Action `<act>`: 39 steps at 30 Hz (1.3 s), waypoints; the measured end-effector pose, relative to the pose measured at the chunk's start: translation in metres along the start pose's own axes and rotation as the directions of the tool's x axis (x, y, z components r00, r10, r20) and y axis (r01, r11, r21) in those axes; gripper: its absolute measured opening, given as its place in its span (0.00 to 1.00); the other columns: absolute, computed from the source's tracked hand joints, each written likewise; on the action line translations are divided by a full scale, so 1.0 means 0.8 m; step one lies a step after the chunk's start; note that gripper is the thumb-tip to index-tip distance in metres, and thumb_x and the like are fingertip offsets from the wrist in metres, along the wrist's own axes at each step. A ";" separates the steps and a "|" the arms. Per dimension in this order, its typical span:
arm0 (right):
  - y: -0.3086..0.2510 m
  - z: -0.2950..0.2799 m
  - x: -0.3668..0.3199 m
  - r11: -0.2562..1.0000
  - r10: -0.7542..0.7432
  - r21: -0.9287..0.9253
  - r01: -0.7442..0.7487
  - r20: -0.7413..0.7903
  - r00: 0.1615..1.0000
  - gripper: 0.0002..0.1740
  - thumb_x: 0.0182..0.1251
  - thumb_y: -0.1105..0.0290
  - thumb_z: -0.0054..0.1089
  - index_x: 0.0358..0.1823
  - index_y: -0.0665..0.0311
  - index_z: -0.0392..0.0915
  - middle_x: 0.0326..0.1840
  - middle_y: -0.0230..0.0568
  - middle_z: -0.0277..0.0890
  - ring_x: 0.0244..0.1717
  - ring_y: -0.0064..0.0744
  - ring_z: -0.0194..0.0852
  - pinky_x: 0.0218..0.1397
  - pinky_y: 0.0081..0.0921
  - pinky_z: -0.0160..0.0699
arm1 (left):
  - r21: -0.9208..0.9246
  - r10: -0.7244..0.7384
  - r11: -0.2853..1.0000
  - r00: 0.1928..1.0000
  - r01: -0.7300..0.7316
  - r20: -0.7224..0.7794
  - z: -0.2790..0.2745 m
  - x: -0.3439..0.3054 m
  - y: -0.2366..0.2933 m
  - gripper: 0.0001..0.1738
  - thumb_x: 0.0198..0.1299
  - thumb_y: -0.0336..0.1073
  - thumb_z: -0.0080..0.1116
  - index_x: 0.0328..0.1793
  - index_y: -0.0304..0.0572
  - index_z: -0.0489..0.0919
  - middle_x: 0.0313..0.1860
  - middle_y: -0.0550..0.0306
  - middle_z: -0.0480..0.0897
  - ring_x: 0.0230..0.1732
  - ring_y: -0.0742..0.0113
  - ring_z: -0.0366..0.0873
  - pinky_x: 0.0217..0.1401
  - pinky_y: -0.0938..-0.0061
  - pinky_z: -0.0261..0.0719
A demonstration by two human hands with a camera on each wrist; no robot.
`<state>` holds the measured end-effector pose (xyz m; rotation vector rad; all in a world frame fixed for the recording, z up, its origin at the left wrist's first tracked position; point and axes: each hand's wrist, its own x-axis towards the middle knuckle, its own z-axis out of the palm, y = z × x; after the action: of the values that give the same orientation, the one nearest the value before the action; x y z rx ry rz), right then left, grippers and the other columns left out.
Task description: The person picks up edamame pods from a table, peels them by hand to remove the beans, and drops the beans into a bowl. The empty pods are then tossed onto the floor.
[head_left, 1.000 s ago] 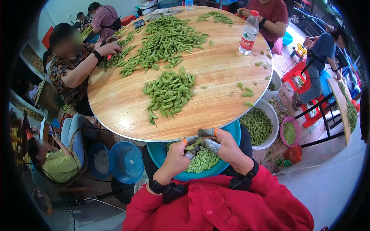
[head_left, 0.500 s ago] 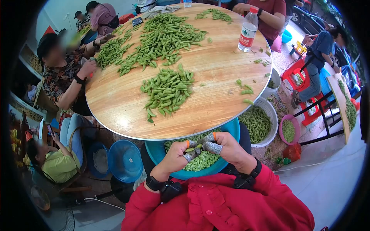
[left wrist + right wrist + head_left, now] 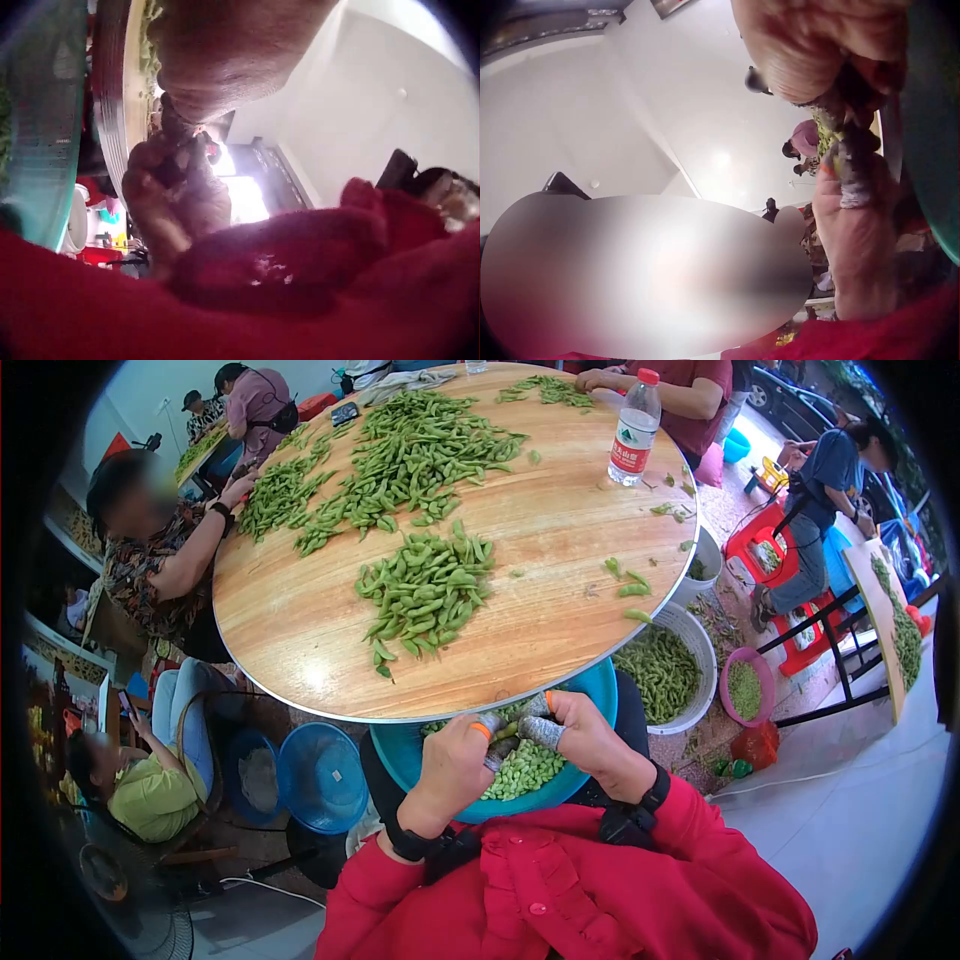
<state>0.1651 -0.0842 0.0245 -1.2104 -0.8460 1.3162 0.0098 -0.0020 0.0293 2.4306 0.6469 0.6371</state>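
Observation:
In the head view my left hand [image 3: 450, 772] and right hand [image 3: 597, 740] meet above a teal basin [image 3: 396, 758]. Grey wraps cover some thumbs and fingertips, with orange bands on both hands. Between the fingertips they pinch a green soybean pod [image 3: 509, 729], partly hidden by the wrapped fingers. Shelled green beans [image 3: 525, 772] lie in the basin under the hands. In the right wrist view the left hand [image 3: 857, 240] faces the right hand [image 3: 817, 49], fingertips close together. The left wrist view is dim and shows both hands from below.
A round wooden table [image 3: 330, 630] overhangs the basin, bearing a near pod heap [image 3: 425, 590], a larger heap [image 3: 420, 450] and a water bottle [image 3: 635, 430]. Right of the basin stands a white basket [image 3: 707, 660] of pods; blue tubs [image 3: 322, 775] stand left. Other people sit around.
My hands stay together over the basin, with small shifts of fingers around the pod. The head view has shifted slightly. At the left, the seated person's arms have moved over the pods.

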 end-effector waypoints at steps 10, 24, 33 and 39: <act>0.010 -0.001 0.001 0.972 -0.170 0.185 0.145 0.128 0.977 0.12 0.59 0.71 0.55 0.44 0.66 0.73 0.37 0.27 0.74 0.38 0.15 0.67 0.43 0.16 0.66 | -0.624 -0.143 0.768 0.988 0.145 0.053 0.019 -0.014 -0.012 0.08 0.56 0.34 0.54 0.38 0.38 0.75 0.21 0.63 0.74 0.22 0.72 0.70 0.25 0.80 0.67; 0.017 -0.010 0.006 0.987 -0.140 -0.061 0.146 0.096 0.985 0.08 0.59 0.72 0.54 0.38 0.67 0.74 0.31 0.25 0.72 0.33 0.13 0.63 0.36 0.15 0.66 | -0.776 -0.201 0.315 0.838 0.546 0.508 0.006 -0.008 -0.023 0.07 0.61 0.31 0.45 0.42 0.41 0.72 0.28 0.66 0.71 0.24 0.83 0.62 0.25 0.89 0.60; 0.012 -0.003 0.005 0.983 -0.103 -0.153 0.099 -0.018 0.995 0.08 0.57 0.74 0.55 0.37 0.70 0.74 0.27 0.28 0.72 0.30 0.14 0.62 0.32 0.16 0.66 | -0.734 -0.279 0.411 0.841 0.541 0.464 0.013 -0.009 -0.032 0.10 0.59 0.30 0.45 0.46 0.41 0.72 0.39 0.63 0.74 0.37 0.81 0.69 0.37 0.86 0.69; 0.010 -0.004 0.005 0.965 -0.076 -0.256 0.058 -0.061 0.995 0.08 0.56 0.73 0.56 0.36 0.70 0.74 0.25 0.28 0.71 0.28 0.14 0.61 0.30 0.17 0.65 | -0.620 -0.231 0.664 0.903 0.419 0.362 0.009 -0.009 -0.033 0.14 0.54 0.27 0.54 0.48 0.37 0.71 0.37 0.64 0.76 0.35 0.80 0.71 0.38 0.84 0.70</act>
<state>0.1669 -0.0822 0.0154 -1.4065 -1.0182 1.1279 0.0005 0.0106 0.0059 1.5952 0.5854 0.3149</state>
